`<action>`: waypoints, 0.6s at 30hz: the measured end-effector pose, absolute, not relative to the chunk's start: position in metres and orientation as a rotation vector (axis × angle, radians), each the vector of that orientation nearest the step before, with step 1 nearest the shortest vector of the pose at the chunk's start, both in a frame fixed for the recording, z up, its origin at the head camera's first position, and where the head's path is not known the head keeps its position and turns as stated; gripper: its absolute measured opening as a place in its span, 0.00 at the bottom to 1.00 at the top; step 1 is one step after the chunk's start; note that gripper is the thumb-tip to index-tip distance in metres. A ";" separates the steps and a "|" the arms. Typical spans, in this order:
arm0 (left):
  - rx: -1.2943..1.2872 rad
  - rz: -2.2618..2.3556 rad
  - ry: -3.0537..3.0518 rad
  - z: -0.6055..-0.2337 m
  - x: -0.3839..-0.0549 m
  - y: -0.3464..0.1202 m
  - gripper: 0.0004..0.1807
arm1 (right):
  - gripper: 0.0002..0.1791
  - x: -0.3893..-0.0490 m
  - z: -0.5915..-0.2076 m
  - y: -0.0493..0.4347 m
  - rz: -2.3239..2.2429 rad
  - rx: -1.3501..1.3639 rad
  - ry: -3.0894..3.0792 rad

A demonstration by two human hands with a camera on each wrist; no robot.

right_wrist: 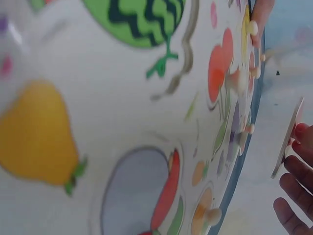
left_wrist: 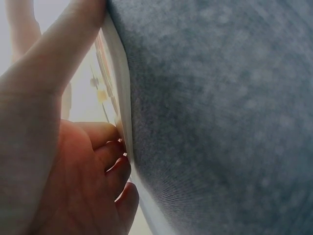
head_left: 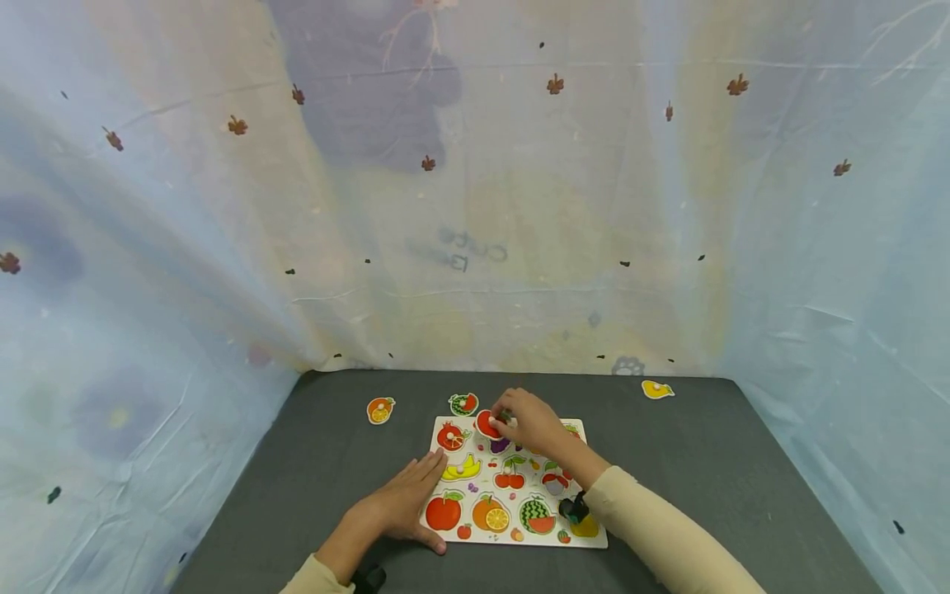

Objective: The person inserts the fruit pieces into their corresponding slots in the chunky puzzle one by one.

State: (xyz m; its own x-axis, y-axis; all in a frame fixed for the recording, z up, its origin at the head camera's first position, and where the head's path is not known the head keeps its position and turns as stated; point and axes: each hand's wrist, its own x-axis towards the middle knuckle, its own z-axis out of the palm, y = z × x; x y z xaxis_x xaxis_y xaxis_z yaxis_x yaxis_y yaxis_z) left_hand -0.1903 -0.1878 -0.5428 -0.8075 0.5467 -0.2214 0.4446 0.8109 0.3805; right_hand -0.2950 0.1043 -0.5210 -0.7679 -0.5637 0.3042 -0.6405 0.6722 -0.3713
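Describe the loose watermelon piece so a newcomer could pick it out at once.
On the dark table sits a white fruit board. Just beyond its far edge, near the left corner, lies the watermelon piece. Its green rind and red flesh set it apart from the orange piece to its left and the red piece in the right hand.

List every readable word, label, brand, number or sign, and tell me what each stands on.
No text is legible.
Backdrop: faint letter-like marks, too blurred to read.
Puzzle board: fruit pictures only; no words or numbers visible.
Red piece in the right hand: no lettering visible.
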 end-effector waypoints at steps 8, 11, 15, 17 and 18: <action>0.757 0.437 2.680 -0.544 -0.191 -0.188 0.77 | 0.05 -0.275 -0.517 0.098 0.714 1.038 -2.691; 0.764 0.444 2.681 -0.543 -0.189 -0.188 0.77 | 0.05 -0.268 -0.516 0.095 0.714 1.078 -2.669; 0.774 0.431 2.686 -0.542 -0.189 -0.187 0.76 | 0.05 -0.259 -0.515 0.089 0.724 1.106 -2.653; 0.780 0.426 2.685 -0.543 -0.189 -0.188 0.76 | 0.05 -0.255 -0.517 0.085 0.728 1.123 -2.652; 0.783 0.424 2.684 -0.543 -0.189 -0.189 0.76 | 0.04 -0.253 -0.518 0.084 0.723 1.131 -2.655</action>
State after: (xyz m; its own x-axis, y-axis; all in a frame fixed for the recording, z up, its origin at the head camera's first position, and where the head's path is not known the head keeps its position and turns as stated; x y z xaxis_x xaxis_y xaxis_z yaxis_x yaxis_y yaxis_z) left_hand -0.1892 -0.1885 -0.5428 -0.8013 0.5594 -0.2120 0.4667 0.8063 0.3635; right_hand -0.2532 0.0838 -0.5178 -0.6990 -0.6335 0.3318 -0.7142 0.5955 -0.3678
